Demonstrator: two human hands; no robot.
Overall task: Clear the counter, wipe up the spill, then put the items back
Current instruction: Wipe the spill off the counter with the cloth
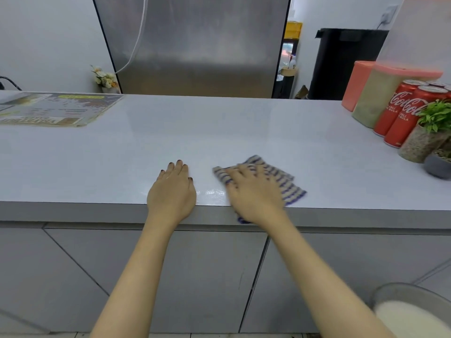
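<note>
A metal bowl [412, 311] of white liquid is showing at the bottom right corner, below the level of the worktop [170, 142]. Both forearms are reaching up over the grey cabinet doors [156, 276] to the front edge. The left hand [172, 191] is lying flat and released, palm down, fingers together, gripping nothing. Just beside it, a wet, shiny patch of spill [212, 193] is glistening between the two hands. The right hand [253, 193] is pressing flat, fingers spread, on a blue-and-white striped cloth [285, 184], which is lying at the front edge with a corner hanging over it; the hand and cloth are looking blurred. Further back on the right, a small potted plant [432, 132], red Coca-Cola cans [400, 113] and pink-lidded containers [371, 93] are standing grouped together. At the far left, a printed sheet [56, 108] is lying flat. Behind the worktop, a steel fridge [195, 45] is standing.
</note>
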